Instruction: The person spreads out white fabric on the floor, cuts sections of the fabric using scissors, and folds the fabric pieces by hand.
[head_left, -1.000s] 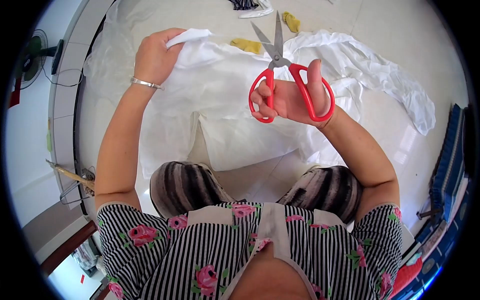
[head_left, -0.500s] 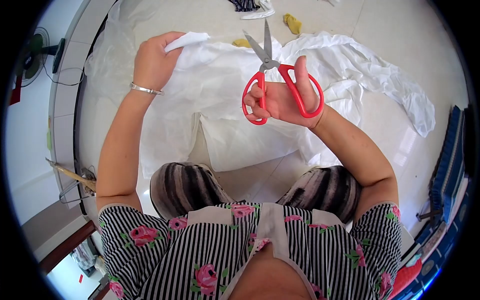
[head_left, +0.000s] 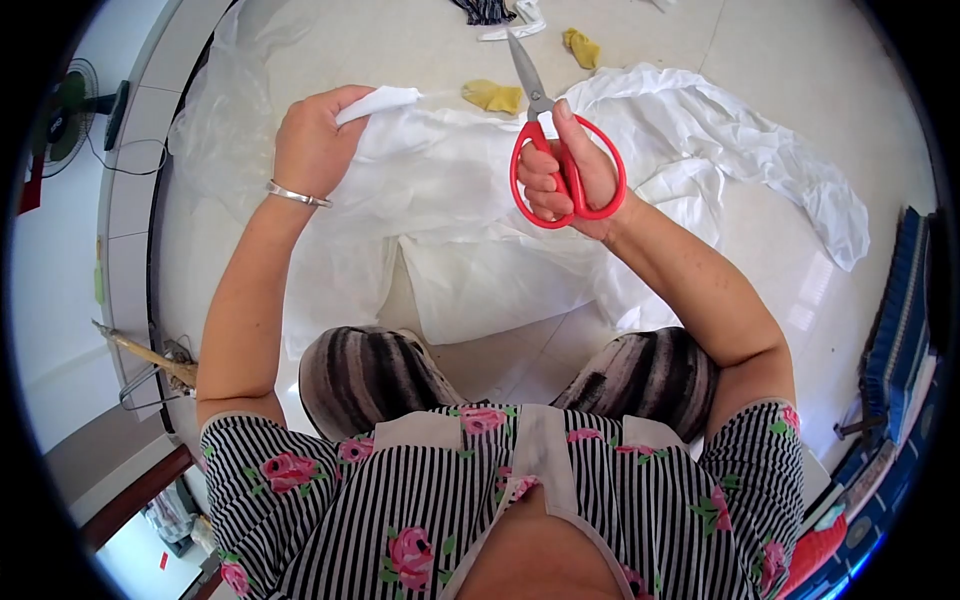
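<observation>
Red-handled scissors [head_left: 527, 70] are in my right hand [head_left: 575, 175], their blades together and pointing up and away from me. My thumb and fingers go through the two handle loops. My left hand [head_left: 322, 140] pinches a folded edge of white fabric [head_left: 450, 180], and a white tip sticks out to the right of the thumb. The thin fabric spreads over the floor in front of my knees, with a bunched, crumpled part curving off to the right. Clear plastic film [head_left: 215, 130] lies beside my left hand.
Two yellow pieces of cloth [head_left: 491, 96] [head_left: 581, 48] lie beyond the fabric. Dark striped and white items [head_left: 484, 10] are at the top edge. A fan [head_left: 75, 110] stands at the left, and blue fabric [head_left: 893, 320] is at the right.
The scissors' blades have gone from open to closed, and my right hand has closed its fingers and moved a little left. My left hand has come slightly nearer to me with the fabric edge.
</observation>
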